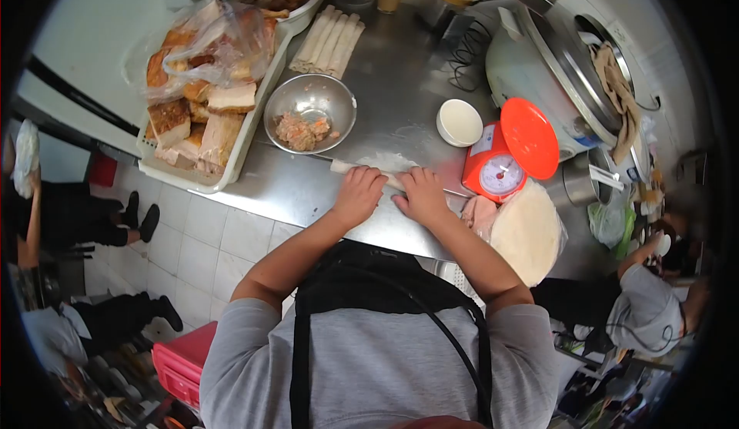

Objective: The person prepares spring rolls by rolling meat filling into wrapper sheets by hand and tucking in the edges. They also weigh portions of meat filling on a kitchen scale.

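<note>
My left hand (359,196) and my right hand (422,194) lie side by side at the front edge of the steel counter. Both have their fingers curled over a long pale spring roll (339,166), whose left end sticks out past my left hand. A thin, whitish piece of wrapper (387,159) spreads just beyond my fingertips. Up and left of my hands sits a steel bowl (333,94) with pinkish minced filling (302,131) in it. Several finished rolls (329,42) lie in a row behind the bowl. A round stack of pale wrappers (526,232) stands right of my right hand.
On the left is a white tray (245,145) of roasted pork (170,123) under a plastic bag. To the right stand a red scale (500,165), a small white bowl (459,122) and a large lidded pot (516,67). Other people (650,298) are at both sides.
</note>
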### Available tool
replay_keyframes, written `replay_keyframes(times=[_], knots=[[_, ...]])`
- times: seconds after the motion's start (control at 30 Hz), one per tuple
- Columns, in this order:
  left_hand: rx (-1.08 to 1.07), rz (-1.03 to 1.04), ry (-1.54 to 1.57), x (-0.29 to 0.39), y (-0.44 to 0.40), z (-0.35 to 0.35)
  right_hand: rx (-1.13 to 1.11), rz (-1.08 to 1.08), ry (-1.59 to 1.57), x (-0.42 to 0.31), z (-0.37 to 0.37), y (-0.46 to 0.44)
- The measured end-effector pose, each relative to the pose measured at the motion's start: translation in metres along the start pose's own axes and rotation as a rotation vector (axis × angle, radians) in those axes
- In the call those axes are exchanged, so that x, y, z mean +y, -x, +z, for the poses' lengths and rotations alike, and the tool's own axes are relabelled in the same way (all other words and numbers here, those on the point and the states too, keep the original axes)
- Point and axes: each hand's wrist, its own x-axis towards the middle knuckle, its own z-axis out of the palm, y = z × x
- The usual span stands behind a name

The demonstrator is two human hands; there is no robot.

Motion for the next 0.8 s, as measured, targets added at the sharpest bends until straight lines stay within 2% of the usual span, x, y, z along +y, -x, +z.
replay_keyframes(times=[0.07, 0.17, 0.27, 0.37, 0.47, 0.57, 0.7, 0.8], knots=[[-0.02, 0.008, 0.004, -0.006, -0.004, 0.001, 0.167, 0.041, 0.015, 0.01, 0.025, 0.013], [-0.047, 0.044, 0.035, -0.013, -0.009, -0.002, 0.246, 0.126, -0.026, 0.014, 0.019, 0.03], [-0.062, 0.062, 0.04, -0.021, -0.019, 0.0, 0.286, 0.154, -0.087, 0.028, 0.025, 0.035], [-0.106, 0.022, 0.083, -0.03, -0.029, 0.005, 0.217, 0.279, -0.175, 0.041, 0.032, 0.027], [-0.186, -0.001, 0.065, -0.038, -0.042, 0.006, 0.325, 0.398, 0.092, 0.022, 0.021, 0.013], [-0.258, -0.011, 0.009, -0.039, -0.051, 0.003, 0.325, 0.091, -0.012, 0.003, 0.012, 0.003], [-0.308, -0.029, -0.027, -0.04, -0.06, -0.001, 0.263, 0.176, -0.064, 0.014, 0.024, -0.008], [-0.062, 0.06, -0.093, -0.035, -0.058, 0.005, 0.185, 0.229, -0.172, 0.022, 0.022, -0.015]])
